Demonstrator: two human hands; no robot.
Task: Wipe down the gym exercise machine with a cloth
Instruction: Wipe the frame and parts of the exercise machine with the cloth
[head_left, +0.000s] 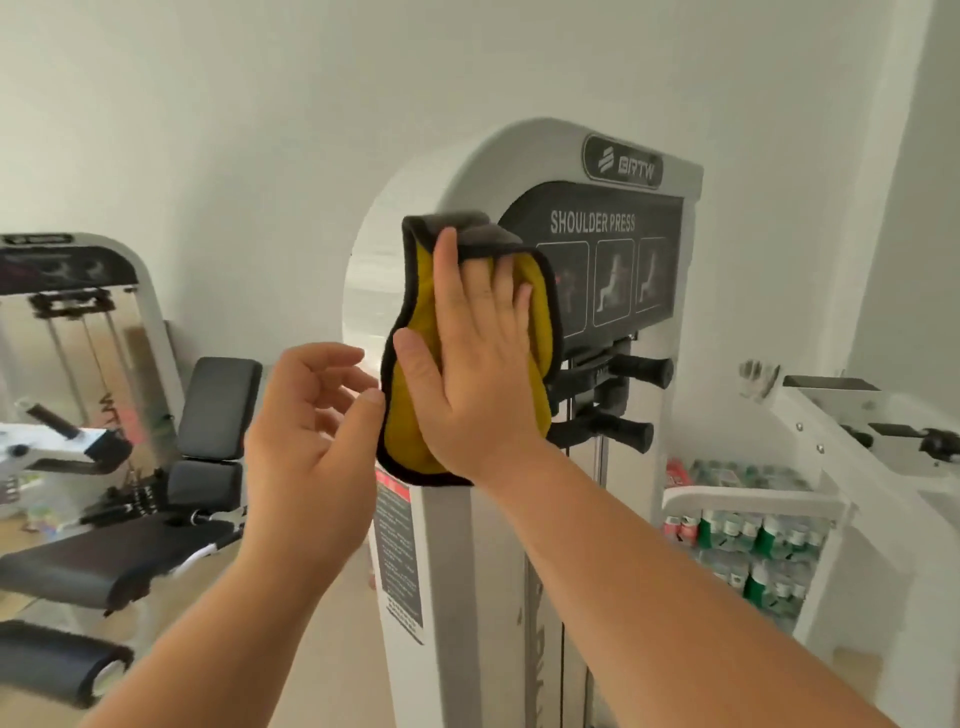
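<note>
A: Where is the cloth (410, 410)?
B: Flat against the upper front corner of the white machine (452, 561), yellow side outward, with a dark hem. Its top is folded over and shows grey.
A: What keeps it there?
B: The right hand (478, 364). Its palm is spread on the cloth, fingers straight and pointing up, pressing it to the column. Some fingertips sit under the grey fold.
A: And the other one?
B: The left hand (311, 431) is just left of the cloth, holding nothing, fingers loosely bent. Its thumb tip reaches the dark hem; whether it touches or stops just short, I cannot tell.
A: What else is on the machine?
B: A black panel (613, 270) reading SHOULDER PRESS, to the right of the cloth; the cloth's right edge overlaps it. Below the panel, two black grips (641, 371) stick out to the right. Under the cloth, a label (397, 551) of small print runs down the column's side.
A: Around it?
B: Packs of bottles (753, 551) are stacked on the right behind a white frame. On the left are the black pads (218, 405) of another rig, against a white wall (260, 104).
</note>
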